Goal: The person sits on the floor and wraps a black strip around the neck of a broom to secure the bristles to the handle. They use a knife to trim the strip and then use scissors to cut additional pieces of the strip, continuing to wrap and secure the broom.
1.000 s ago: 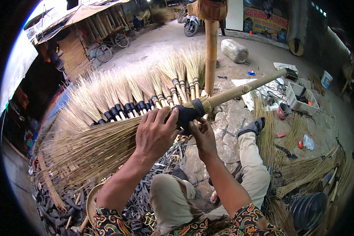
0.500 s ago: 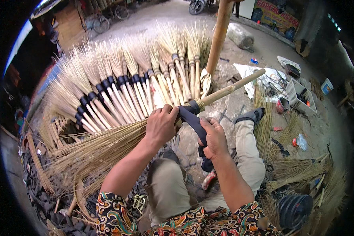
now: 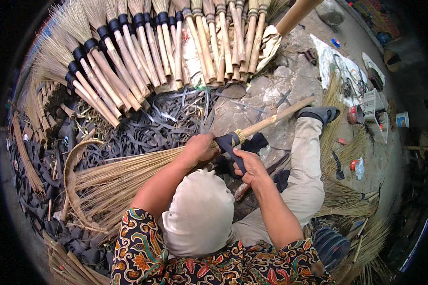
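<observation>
A broom (image 3: 133, 173) lies slantwise across my lap, its straw bristles fanning left and its bamboo handle (image 3: 280, 116) pointing up to the right. My left hand (image 3: 202, 147) is closed round the straw just below the broom's neck. Around that neck runs a dark, flat rubber-like strip (image 3: 236, 159). The strip's loose length is pinched in my right hand (image 3: 252, 168), which holds it taut, down and to the right of the neck. My left palm and the underside of the neck are hidden.
Finished-looking brooms (image 3: 133, 52) stand in a row at the far left, beside a bamboo post (image 3: 297, 16). Tangled dark strips (image 3: 152, 123) cover the ground before me. A curved bamboo piece (image 3: 69, 175) is at left. Rightward are a white crate (image 3: 375, 114), loose straw (image 3: 349, 197) and a dark ribbed container (image 3: 330, 247).
The view has tilted downward, so the row of brooms sits higher in the picture. My right hand still pulls the strip, and my left keeps its grip on the broom.
</observation>
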Tool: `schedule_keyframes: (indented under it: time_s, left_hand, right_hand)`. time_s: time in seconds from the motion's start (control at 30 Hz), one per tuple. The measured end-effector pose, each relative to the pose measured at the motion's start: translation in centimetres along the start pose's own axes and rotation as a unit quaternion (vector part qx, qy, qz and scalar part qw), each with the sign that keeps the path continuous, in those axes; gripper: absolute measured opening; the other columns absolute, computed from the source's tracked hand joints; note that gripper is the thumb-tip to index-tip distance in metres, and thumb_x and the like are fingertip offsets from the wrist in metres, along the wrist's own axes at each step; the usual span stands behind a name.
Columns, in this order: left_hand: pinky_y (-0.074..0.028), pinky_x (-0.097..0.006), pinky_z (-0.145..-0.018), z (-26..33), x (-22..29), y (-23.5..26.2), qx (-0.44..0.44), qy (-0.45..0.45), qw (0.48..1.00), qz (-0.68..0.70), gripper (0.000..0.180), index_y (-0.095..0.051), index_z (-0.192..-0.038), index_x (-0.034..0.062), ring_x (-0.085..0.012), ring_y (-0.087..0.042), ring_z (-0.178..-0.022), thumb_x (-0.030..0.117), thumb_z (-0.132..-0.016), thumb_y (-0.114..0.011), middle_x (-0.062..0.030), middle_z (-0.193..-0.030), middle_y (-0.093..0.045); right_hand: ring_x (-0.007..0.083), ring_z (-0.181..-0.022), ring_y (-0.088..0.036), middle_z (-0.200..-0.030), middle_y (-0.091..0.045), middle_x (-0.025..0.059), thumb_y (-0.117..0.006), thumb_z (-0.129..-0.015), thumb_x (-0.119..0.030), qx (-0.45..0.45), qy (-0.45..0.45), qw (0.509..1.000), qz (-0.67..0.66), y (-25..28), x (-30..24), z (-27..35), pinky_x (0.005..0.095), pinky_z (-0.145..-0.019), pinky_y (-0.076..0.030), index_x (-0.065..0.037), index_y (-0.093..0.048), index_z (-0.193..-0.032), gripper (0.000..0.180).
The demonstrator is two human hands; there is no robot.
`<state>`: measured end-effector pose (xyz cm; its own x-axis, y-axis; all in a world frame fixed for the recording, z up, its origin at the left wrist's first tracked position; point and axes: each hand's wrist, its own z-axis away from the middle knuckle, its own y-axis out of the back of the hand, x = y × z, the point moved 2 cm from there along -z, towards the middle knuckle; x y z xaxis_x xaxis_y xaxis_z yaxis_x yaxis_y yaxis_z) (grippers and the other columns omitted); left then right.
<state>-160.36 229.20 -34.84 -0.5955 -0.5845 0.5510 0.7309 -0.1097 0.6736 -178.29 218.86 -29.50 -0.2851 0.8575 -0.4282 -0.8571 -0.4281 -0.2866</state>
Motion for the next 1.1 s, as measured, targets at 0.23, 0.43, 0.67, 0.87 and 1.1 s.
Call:
schedule_keyframes:
  time_s: [0.23,0.43,0.67,0.87,1.1]
  left_hand:
    - [-0.045,-0.042,-0.095,1.1,-0.2,-3.0,0.143,-0.089,0.967,-0.194,0.067,-0.055,-0.123,0.0021,-0.0312,-0.061,-0.109,0.047,-0.081,-0.082,-0.0145,-0.113,-0.061]
    - [-0.048,-0.04,-0.09,-0.1,0.0,-4.5,0.153,-0.062,0.964,-0.208,0.048,-0.057,-0.112,0.0049,-0.0274,-0.064,-0.105,0.037,-0.084,-0.079,-0.0123,-0.108,-0.063]
    - [-0.055,-0.039,-0.082,-2.8,-1.1,-5.2,0.143,-0.056,0.949,-0.277,0.038,-0.061,-0.105,0.0062,-0.0284,-0.07,-0.093,0.03,-0.081,-0.079,-0.0119,-0.097,-0.069]
    - [-0.059,-0.044,-0.082,-2.5,0.4,-2.2,0.01,-0.063,0.986,-0.157,0.057,-0.063,-0.106,-0.0016,-0.035,-0.075,-0.092,0.04,-0.074,-0.086,-0.0223,-0.097,-0.074]
    - [-0.054,-0.036,-0.086,-4.0,-0.2,-0.4,-0.413,0.006,0.838,0.356,0.07,-0.069,-0.118,-0.0033,-0.0216,-0.07,-0.094,0.044,-0.07,-0.088,-0.0124,-0.107,-0.076]
  right_hand:
    - [0.0068,-0.046,-0.042,-0.065,-0.051,-0.0048,-0.077,-0.095,-0.027,0.036,0.021,0.999,0.014,-0.9,1.9,-2.0,0.027,-0.04,-0.03,-0.012,-0.063,-0.086,0.022]
    - [0.0055,-0.044,-0.039,-0.064,-0.05,-0.0067,-0.077,-0.095,-0.025,0.035,0.05,0.998,0.003,-1.8,2.1,-3.0,0.0266,-0.039,-0.026,-0.013,-0.064,-0.088,0.019]
    - [0.0045,-0.043,-0.037,-0.062,-0.047,-0.0063,-0.071,-0.099,-0.021,0.066,0.068,0.995,0.03,-0.9,3.0,-2.0,0.0261,-0.038,-0.025,-0.008,-0.061,-0.097,0.016]
    - [0.0025,-0.045,-0.037,-0.07,-0.05,-0.0061,-0.071,-0.1,-0.02,0.053,0.108,0.992,0.033,1.5,5.5,-1.8,0.0241,-0.04,-0.025,-0.008,-0.06,-0.101,0.017]
    - [0.0039,-0.047,-0.033,-0.071,-0.042,-0.0085,-0.073,-0.101,-0.025,-0.075,0.018,0.997,-0.025,2.6,3.7,-2.8,0.0244,-0.044,-0.024,-0.013,-0.056,-0.099,0.021]
